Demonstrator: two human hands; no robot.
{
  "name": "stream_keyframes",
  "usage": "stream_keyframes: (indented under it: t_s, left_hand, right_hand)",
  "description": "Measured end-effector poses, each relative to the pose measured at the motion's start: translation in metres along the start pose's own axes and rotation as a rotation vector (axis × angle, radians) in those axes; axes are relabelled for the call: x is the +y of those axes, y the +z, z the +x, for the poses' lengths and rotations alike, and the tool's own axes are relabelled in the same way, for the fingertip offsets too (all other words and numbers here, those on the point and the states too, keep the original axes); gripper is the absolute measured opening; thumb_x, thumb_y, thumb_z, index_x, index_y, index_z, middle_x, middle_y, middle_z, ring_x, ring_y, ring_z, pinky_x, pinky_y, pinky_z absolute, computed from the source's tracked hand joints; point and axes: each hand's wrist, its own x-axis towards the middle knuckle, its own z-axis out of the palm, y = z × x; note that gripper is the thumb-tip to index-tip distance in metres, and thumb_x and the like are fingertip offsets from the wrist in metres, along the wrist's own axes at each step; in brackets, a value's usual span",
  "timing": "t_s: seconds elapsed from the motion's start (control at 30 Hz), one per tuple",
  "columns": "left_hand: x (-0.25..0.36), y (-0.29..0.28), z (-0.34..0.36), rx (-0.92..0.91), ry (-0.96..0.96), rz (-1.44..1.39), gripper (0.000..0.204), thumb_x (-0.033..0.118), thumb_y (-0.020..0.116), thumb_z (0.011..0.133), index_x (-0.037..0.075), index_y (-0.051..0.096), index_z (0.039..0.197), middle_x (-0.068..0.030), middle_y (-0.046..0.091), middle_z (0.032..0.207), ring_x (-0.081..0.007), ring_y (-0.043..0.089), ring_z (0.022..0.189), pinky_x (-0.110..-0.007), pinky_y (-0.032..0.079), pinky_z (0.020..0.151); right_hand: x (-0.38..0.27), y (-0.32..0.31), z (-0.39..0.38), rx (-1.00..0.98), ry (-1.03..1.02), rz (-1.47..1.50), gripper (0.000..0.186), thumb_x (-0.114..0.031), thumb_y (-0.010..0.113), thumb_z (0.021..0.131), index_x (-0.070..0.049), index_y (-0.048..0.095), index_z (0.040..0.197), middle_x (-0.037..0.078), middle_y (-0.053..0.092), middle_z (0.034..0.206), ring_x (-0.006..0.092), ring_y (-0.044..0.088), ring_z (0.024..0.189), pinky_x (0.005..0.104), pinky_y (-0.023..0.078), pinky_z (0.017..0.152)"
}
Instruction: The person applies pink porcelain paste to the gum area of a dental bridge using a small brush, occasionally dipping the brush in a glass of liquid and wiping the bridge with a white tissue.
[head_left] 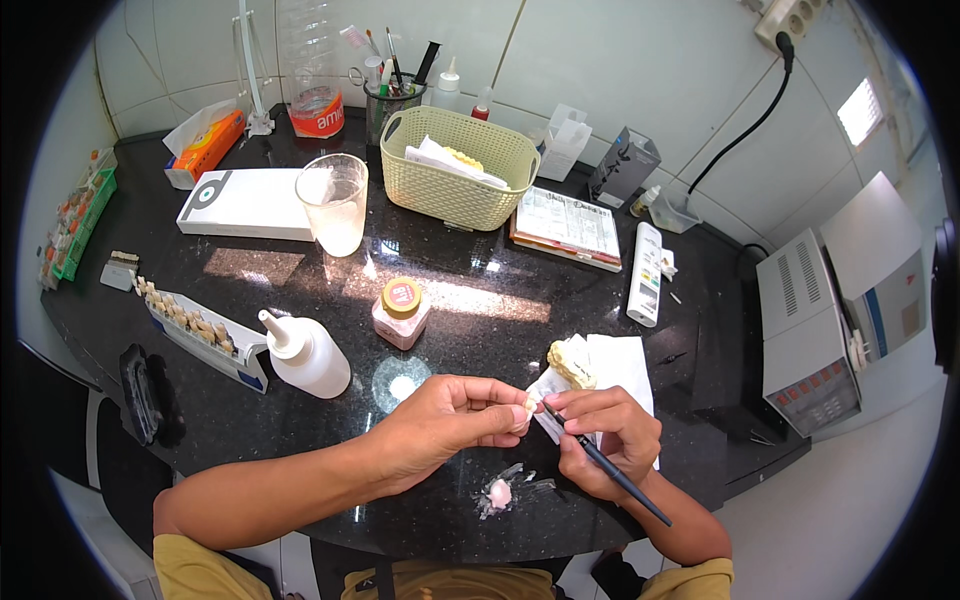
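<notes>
Between the thumb and fingertips of my left hand (445, 425) is a small whitish, tooth-like piece (531, 405). My right hand (615, 435) grips a slim dark pen-like tool (625, 482), its tip close to that piece; whether they touch is too small to tell. A yellowish dental cast (572, 365) lies on white paper (625, 365) just beyond my right hand. Nearer to me, a pink lump (498, 493) sits in a clear smear on the black table. Past my left hand are a small glass dish (402, 382) and a gold-lidded jar of pink powder (400, 318).
At left stand a white squeeze bottle (312, 362) and a tooth shade guide (205, 335). Farther back are a cloudy glass (335, 210), a green basket (450, 195), a notebook (567, 228) and a white remote (645, 275). A white machine (808, 330) is at right.
</notes>
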Motion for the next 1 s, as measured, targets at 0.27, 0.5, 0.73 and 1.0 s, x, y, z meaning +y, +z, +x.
stream_keyframes:
  t_s: [0.27, 0.5, 0.73, 1.0]
  left_hand:
    - [-0.0005, 0.0008, -0.0001, 0.008, 0.009, 0.020, 0.030, 0.018, 0.068, 0.095, -0.004, 0.064, 0.116, -0.0079, 0.067, 0.105, -0.0115, 0.065, 0.098, -0.025, 0.054, 0.091]
    - [0.0023, 0.0028, -0.0006, 0.023, -0.006, 0.059, 0.025, 0.013, 0.065, 0.096, -0.003, 0.064, 0.116, -0.0110, 0.067, 0.108, -0.0165, 0.066, 0.103, -0.031, 0.053, 0.097]
    - [0.0006, 0.0025, 0.0000, 0.026, 0.006, 0.055, 0.025, 0.012, 0.064, 0.096, -0.004, 0.064, 0.116, -0.0111, 0.067, 0.108, -0.0164, 0.066, 0.101, -0.031, 0.053, 0.096]
    - [0.0018, 0.0042, -0.0012, 0.028, 0.007, 0.084, 0.027, 0.012, 0.063, 0.097, -0.004, 0.063, 0.118, -0.0111, 0.067, 0.109, -0.0153, 0.065, 0.102, -0.030, 0.053, 0.096]
  right_hand:
    - [-0.0027, -0.0011, 0.0003, 0.030, 0.053, 0.048, 0.021, 0.007, 0.072, 0.074, 0.001, 0.061, 0.091, 0.016, 0.068, 0.088, 0.0289, 0.072, 0.094, 0.0373, 0.060, 0.083]
    - [-0.0041, -0.0011, 0.0006, 0.041, 0.071, 0.087, 0.020, 0.008, 0.070, 0.074, 0.001, 0.061, 0.091, 0.017, 0.067, 0.088, 0.0296, 0.072, 0.093, 0.0381, 0.060, 0.083]
    - [-0.0030, -0.0008, 0.0014, 0.016, 0.043, 0.074, 0.021, 0.009, 0.070, 0.074, 0.002, 0.061, 0.092, 0.017, 0.066, 0.087, 0.0298, 0.072, 0.092, 0.0385, 0.060, 0.083]
    - [-0.0054, -0.0053, 0.0001, 0.105, 0.085, 0.106, 0.015, 0.004, 0.069, 0.081, 0.003, 0.061, 0.094, 0.018, 0.067, 0.089, 0.0285, 0.072, 0.090, 0.0373, 0.058, 0.082]
